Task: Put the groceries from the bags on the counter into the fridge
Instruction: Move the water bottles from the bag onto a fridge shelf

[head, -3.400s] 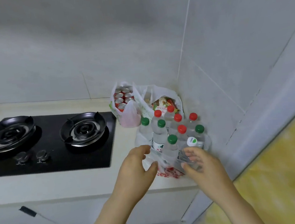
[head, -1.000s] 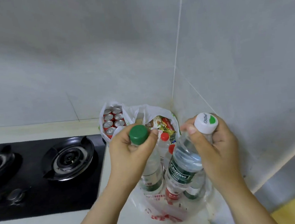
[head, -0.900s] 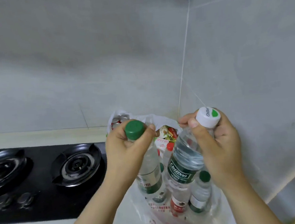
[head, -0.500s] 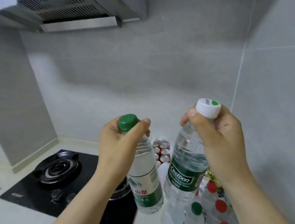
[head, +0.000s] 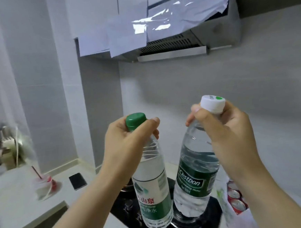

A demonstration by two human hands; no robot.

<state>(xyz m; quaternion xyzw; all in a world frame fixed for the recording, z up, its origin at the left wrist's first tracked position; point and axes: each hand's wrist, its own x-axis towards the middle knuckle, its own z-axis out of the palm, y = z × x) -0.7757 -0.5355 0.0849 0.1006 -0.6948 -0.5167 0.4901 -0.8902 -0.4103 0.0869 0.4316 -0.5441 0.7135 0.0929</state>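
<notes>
Under the one range hood [head: 157,32], over the one black hob [head: 122,218], two water bottles hang upright, side by side. Left hand [head: 128,144] curls round the green-capped bottle [head: 154,191] at its neck. Right hand [head: 225,136] grips the white-capped bottle [head: 195,173] the same way. At the counter's [head: 17,196] right edge, one bag [head: 223,203] shows at least three red cans [head: 236,197]. One phone [head: 77,180] lies left of the hob.
</notes>
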